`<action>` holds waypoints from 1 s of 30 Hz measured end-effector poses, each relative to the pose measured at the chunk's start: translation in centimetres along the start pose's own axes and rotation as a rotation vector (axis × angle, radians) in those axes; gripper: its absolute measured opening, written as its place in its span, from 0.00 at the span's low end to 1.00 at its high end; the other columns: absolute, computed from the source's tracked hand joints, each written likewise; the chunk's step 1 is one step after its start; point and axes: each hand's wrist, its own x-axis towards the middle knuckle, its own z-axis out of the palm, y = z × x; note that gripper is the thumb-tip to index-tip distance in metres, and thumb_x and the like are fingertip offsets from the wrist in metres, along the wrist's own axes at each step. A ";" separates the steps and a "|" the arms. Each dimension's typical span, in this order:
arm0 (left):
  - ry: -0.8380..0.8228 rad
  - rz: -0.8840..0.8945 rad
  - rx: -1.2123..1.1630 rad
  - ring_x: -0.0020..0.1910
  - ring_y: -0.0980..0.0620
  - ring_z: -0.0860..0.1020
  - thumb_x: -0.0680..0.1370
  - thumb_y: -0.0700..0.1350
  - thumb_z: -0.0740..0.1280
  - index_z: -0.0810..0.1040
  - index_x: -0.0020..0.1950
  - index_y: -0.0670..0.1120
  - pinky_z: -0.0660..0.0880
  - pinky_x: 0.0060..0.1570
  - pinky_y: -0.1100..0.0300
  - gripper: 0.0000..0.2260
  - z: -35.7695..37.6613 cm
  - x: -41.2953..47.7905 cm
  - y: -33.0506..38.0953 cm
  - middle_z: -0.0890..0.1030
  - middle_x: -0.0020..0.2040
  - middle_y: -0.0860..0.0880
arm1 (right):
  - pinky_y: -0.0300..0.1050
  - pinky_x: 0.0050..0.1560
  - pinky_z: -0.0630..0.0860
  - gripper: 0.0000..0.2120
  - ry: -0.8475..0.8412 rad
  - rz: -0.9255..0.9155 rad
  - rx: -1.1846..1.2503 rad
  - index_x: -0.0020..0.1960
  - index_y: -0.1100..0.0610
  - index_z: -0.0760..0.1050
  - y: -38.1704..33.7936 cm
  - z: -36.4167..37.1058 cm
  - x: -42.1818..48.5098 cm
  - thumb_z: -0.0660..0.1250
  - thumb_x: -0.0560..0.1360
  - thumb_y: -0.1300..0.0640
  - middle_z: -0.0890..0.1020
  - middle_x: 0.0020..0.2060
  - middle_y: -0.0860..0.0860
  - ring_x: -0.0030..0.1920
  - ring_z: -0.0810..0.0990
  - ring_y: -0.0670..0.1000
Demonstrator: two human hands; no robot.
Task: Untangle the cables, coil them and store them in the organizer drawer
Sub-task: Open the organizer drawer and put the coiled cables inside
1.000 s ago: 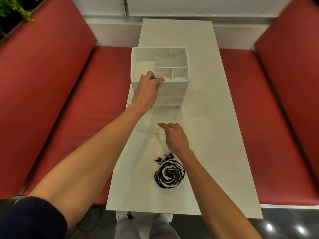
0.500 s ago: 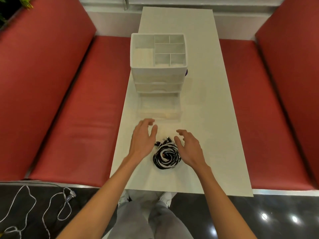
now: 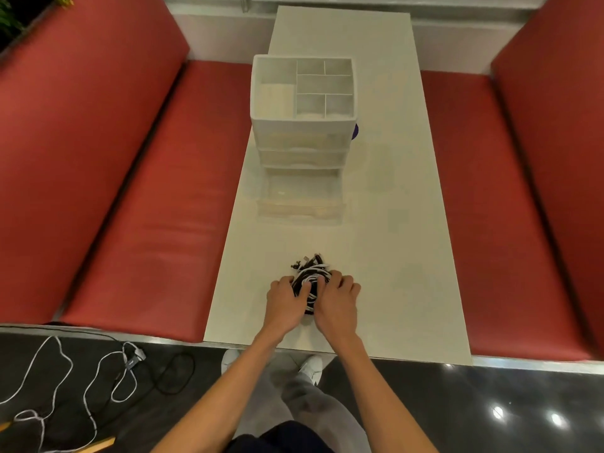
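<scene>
A coiled bundle of black and white cables (image 3: 310, 273) lies on the white table (image 3: 392, 256) near its front edge. My left hand (image 3: 284, 300) grips the bundle's left side and my right hand (image 3: 336, 300) grips its right side, fingers curled over the coil. Plug ends stick out at the bundle's far side. Farther back stands a white organizer (image 3: 304, 125) with open top compartments. Its bottom clear drawer (image 3: 300, 197) is pulled out toward me and looks empty.
Red benches (image 3: 147, 207) run along both sides of the table. White and black cords (image 3: 81, 380) lie on the dark floor at lower left. A small dark blue object (image 3: 355, 131) peeks out behind the organizer's right side.
Both hands have come back from the organizer and drawer, closed in on the cable bundle from either side, and now grip it. The view has pulled back.
</scene>
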 end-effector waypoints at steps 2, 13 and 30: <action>-0.025 0.004 -0.014 0.58 0.44 0.80 0.83 0.63 0.62 0.81 0.62 0.50 0.79 0.60 0.46 0.20 0.0 0.5 -0.6 0.81 0.57 0.45 | 0.61 0.48 0.72 0.10 0.055 -0.024 0.005 0.60 0.62 0.77 0.0 0.5 -0.1 0.58 0.89 0.58 0.80 0.50 0.62 0.45 0.75 0.63; -0.119 0.071 0.005 0.66 0.46 0.73 0.89 0.50 0.59 0.76 0.70 0.46 0.70 0.70 0.51 0.13 -0.1 0.2 -1.6 0.72 0.63 0.45 | 0.54 0.64 0.69 0.19 0.004 0.076 0.156 0.68 0.59 0.73 -1.2 0.6 -1.2 0.52 0.90 0.47 0.78 0.62 0.56 0.60 0.73 0.59; -0.101 0.260 -0.362 0.61 0.65 0.77 0.89 0.55 0.61 0.76 0.67 0.55 0.71 0.58 0.75 0.10 -5.8 0.8 6.5 0.75 0.62 0.52 | 0.38 0.60 0.75 0.16 0.102 -0.026 0.750 0.70 0.54 0.71 -5.2 -7.2 2.9 0.56 0.90 0.44 0.78 0.63 0.48 0.61 0.79 0.45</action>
